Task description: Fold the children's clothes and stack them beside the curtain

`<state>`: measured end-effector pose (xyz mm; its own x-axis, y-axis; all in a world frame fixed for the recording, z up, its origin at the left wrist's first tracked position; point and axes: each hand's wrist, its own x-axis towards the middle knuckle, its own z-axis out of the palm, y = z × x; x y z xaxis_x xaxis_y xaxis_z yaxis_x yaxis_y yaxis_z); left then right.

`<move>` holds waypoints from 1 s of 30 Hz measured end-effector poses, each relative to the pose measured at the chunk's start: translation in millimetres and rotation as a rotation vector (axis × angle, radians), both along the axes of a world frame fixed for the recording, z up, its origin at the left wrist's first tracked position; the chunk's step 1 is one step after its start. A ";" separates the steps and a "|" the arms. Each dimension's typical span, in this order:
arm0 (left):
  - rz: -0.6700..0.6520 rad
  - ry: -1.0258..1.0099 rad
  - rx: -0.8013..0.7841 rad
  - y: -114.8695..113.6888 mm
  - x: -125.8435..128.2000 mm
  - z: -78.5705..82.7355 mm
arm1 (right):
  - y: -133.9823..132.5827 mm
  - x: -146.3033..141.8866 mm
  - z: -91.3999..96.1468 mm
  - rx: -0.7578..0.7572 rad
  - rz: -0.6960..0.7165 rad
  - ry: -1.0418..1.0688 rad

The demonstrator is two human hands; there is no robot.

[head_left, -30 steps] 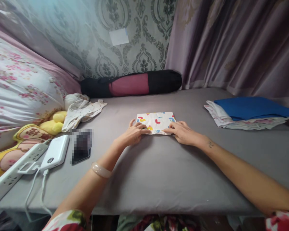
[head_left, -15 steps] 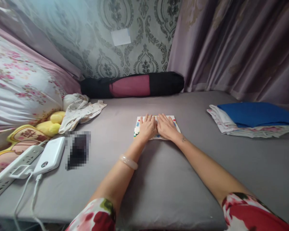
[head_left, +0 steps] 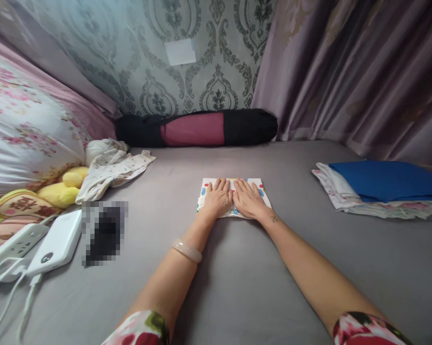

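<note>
A small folded white cloth (head_left: 203,195) with red, blue and yellow spots lies flat on the grey bed sheet (head_left: 237,268). My left hand (head_left: 219,197) rests palm down on its left half, fingers stretched forward. Beside it, my right hand (head_left: 250,197) is spread flat over the right half. The thumbs nearly meet in the middle, and both sets of fingertips lie close to the cloth's far edge. Much of the cloth is hidden under my hands. A pale bangle (head_left: 187,250) circles my left wrist.
To the right is a folded pile topped with blue cloth (head_left: 384,179). A black and maroon long bag (head_left: 194,129) lies along the wall. At left are a crumpled cloth (head_left: 115,167), yellow plush (head_left: 63,187), white power bank (head_left: 56,244), power strip (head_left: 25,242) and a blurred dark object (head_left: 106,235).
Both hands have slid slightly towards me over the cloth; their fingertips no longer reach past its far edge. The hands are a little further apart. The camera view has shifted slightly.
</note>
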<state>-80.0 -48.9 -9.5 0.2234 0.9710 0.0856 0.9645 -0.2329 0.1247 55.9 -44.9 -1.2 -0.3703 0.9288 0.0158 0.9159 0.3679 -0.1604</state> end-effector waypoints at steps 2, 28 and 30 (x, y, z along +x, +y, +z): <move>0.007 -0.019 -0.007 0.0 0.4 1.2 | 1.0 0.2 -0.3 0.003 -0.004 0.007; 0.033 -0.009 0.145 3.9 -7.4 0.8 | 6.4 -0.8 0.2 0.069 0.024 0.040; 0.034 0.000 0.136 4.2 -7.3 -0.6 | 6.0 -0.9 -0.1 0.066 0.011 0.030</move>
